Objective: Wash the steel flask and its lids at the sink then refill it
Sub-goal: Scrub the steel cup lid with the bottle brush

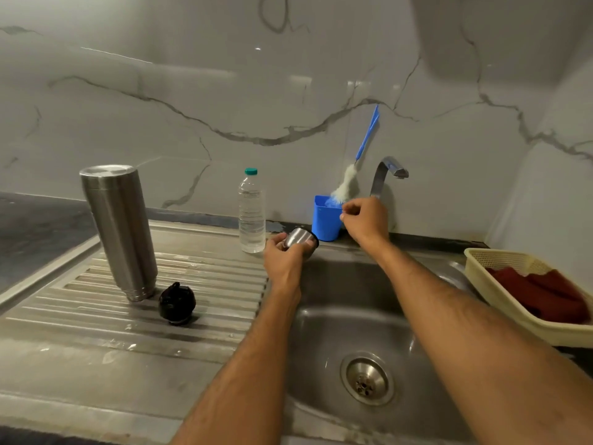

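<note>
Evidently the sink (369,316) anchors everything: the steel flask (118,229) stands inverted on the ribbed drainboard to its left, probably so it can drain, with the black inner lid (177,304) just beside its base. The left hand (282,255) curls its grip around the steel cup lid (300,240) over the sink's back-left edge, keeping it over the basin for washing. The right hand (364,220), fingers curled, reaches behind the sink near the tap (386,175) and the blue holder (325,218) with its bottle brush (356,168); whether it pinches anything, I cannot tell. A water bottle (252,213) waits left of that holder, likely for the refill.
</note>
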